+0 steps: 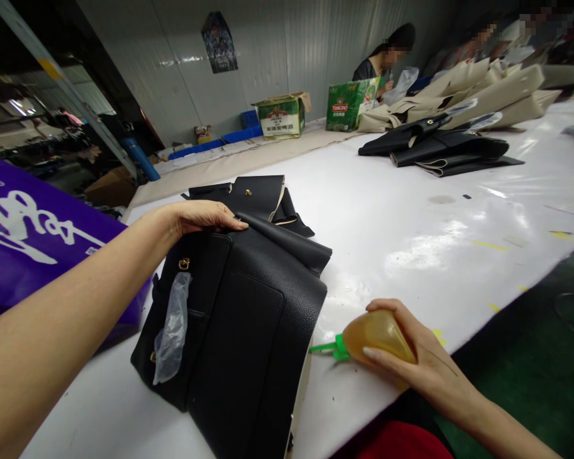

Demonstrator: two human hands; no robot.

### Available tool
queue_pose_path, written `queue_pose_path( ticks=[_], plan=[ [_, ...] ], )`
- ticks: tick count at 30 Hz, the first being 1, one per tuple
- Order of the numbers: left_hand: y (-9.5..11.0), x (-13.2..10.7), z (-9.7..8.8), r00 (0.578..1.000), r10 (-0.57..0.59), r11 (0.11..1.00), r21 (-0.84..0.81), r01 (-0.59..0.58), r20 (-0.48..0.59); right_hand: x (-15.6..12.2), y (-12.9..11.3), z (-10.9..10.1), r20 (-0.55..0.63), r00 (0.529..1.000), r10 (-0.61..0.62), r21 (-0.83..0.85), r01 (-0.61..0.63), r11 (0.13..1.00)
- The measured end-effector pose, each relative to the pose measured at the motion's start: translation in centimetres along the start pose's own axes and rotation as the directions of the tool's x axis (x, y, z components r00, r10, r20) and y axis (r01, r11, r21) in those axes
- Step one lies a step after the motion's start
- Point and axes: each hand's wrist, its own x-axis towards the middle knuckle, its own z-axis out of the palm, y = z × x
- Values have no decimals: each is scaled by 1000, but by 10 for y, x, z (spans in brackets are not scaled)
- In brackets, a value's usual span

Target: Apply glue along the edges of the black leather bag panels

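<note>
**Glue Bottle at the Bag's Edge**

Your left hand (198, 217) holds the top of the black bag (253, 331). Your thumb lies on the front and your other fingers go behind the fold, so you seem to pinch it. The bag stands tilted on the white surface (435, 248), close in front of you. Your right hand (423, 366) is wrapped around the yellow bottle (375, 335). Its green tip (323, 349) points at the bag's side edge and is just beside it.

I think the gluing on this bag is at an early point. I can see no glue on the edge. A clear wrap (172, 331) hangs on the bag's front.

Count them:
- one bag in your hands
- one bottle
- one wrap
- one more black piece (256, 194) lying just behind the bag
- one purple sack (33, 242) to your left
- two boxes (282, 116) far back

Farther off lie a black pile (440, 150) and a tan pile (488, 89). They are too far away to count. Another person (387, 60) sits behind them.
</note>
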Motion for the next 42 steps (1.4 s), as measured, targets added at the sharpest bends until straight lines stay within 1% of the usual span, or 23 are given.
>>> queue_pose_path(
  ticks=[1,2,3,6,8,9,12,13,15,18,20,23,26,27,28,29,32,34,36,39,40,41,42],
  plan=[
    [0,0,0,1000,-1,1000,-7,1,1,-1,0,0,44,999,8,11,-9,1000],
    [0,0,0,1000,-3,1000,-10,3,0,-1,0,0,62,998,16,20,-18,1000],
    [-1,1,0,1000,-3,1000,-10,3,-3,1,0,-1,47,999,24,27,-25,999],
    [-1,1,1,1000,7,1000,9,-7,-26,14,3,-6,-99,995,28,29,-26,999],
    [-1,1,1,999,16,1000,17,-16,-42,20,5,-8,-145,989,14,23,-11,1000],
    [-1,1,0,999,20,1000,18,-19,-48,20,5,-9,-129,992,6,22,-3,1000],
    [-2,0,-1,999,20,1000,13,-20,-41,11,2,-7,-10,1000,-14,25,15,1000],
    [-2,0,-1,999,20,1000,13,-19,-37,8,1,-7,8,1000,-14,29,13,999],
    [-2,-1,-1,999,20,1000,12,-19,-30,8,0,-6,-22,1000,-1,43,2,999],
    [-2,-2,0,999,28,1000,11,-27,-40,21,3,-7,-110,994,21,66,-14,998],
    [-2,-2,0,997,37,999,8,-37,-60,27,6,-6,-121,992,40,68,-32,997],
    [-2,-1,0,998,34,999,6,-33,-52,21,6,-4,-85,995,59,63,-54,997],
    [-3,0,-1,999,29,1000,9,-29,-25,6,2,-2,53,998,32,66,-36,997],
    [-4,0,-2,999,30,1000,10,-30,-27,4,1,-2,82,996,25,70,-31,997],
    [-4,0,-2,999,30,999,11,-30,-30,4,0,-2,79,997,25,74,-31,997],
    [-4,0,-2,999,30,999,12,-29,-33,6,0,-2,44,999,32,74,-35,997],
    [-4,-3,-2,998,42,999,13,-41,-42,18,1,-3,-117,991,70,53,-64,997],
    [-4,-4,-2,998,48,999,8,-48,-39,21,0,-2,-144,987,74,33,-70,997],
    [-3,-5,-1,998,52,999,9,-51,-40,17,-4,0,-77,996,51,31,-49,998],
    [-4,-5,-1,998,55,998,20,-54,-41,5,-10,2,99,995,14,64,-20,998],
    [-4,-5,-1,998,55,998,22,-55,-40,4,-10,2,119,993,12,72,-21,997],
    [-4,-5,-1,998,56,998,22,-55,-38,4,-11,2,100,995,17,73,-24,997],
    [-4,-6,-1,998,57,998,21,-56,-36,6,-10,1,45,999,26,65,-29,998]
  ],
)
